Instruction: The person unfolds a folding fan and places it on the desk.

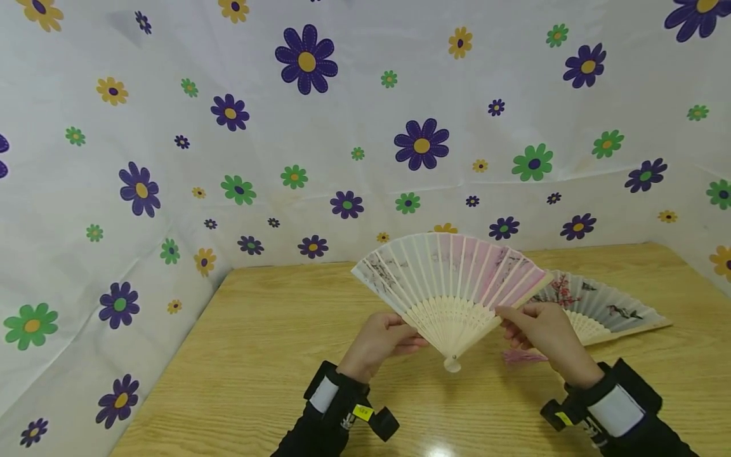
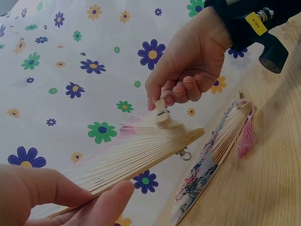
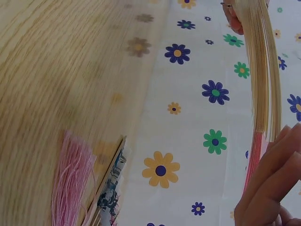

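A pink-and-white folding fan is spread wide above the table, its pale slatted ribs meeting at a pivot low in the middle. My left hand pinches the fan's left outer rib between thumb and fingers. On the opposite side, my right hand pinches the right outer rib. The left wrist view shows the fan's ribs nearly edge-on, with my left thumb and fingers on the near rib. In the right wrist view, my right hand is at the stacked ribs, partly cut off by the frame.
A second folding fan, grey-white with printed blossoms and birds, lies spread on the wooden table behind my right hand. Its pink tassel rests beside it. A white flower-print cloth stands behind the table and along its sides.
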Tool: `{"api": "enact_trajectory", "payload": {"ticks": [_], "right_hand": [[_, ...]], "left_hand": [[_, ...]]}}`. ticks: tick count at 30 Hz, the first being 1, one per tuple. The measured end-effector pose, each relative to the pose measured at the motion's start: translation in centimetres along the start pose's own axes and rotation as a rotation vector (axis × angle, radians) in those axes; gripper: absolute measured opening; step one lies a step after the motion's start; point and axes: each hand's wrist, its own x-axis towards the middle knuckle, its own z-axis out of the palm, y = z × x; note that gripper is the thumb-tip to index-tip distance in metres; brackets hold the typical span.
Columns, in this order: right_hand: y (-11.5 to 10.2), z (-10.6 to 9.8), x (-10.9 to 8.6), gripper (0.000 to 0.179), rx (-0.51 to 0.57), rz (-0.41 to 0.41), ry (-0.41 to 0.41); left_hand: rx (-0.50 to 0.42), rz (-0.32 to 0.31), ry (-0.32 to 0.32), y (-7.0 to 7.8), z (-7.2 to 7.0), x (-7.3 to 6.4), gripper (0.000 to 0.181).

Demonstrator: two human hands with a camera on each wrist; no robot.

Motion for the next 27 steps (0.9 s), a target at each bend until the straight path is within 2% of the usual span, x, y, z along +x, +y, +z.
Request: {"api": "enact_trajectory", "payload": {"ticks": [6, 14, 22, 27], "right_hand": [[0.2, -0.2, -0.1, 0.039, 0.069, 0.038, 0.011], [1.0, -0.4, -0.3, 0.032, 0.176, 0.093, -0.021], [1.5, -0.3, -0.5, 0.034, 0.279, 0.186, -0.021], [1.6, -0.3, -0.5, 0.034, 0.317, 0.186, -0.031]], "left_hand": [[-0.027, 0.022, 0.050, 0.1, 0.1, 0.0, 0.025], [-0.029, 0.017, 0.051, 0.0, 0.3, -0.1, 0.024], [-0.092, 0.029, 0.119, -0.4, 0.4, 0.1, 0.023], [-0.088, 0.034, 0.122, -0.2, 0.5, 0.1, 0.023]]}}
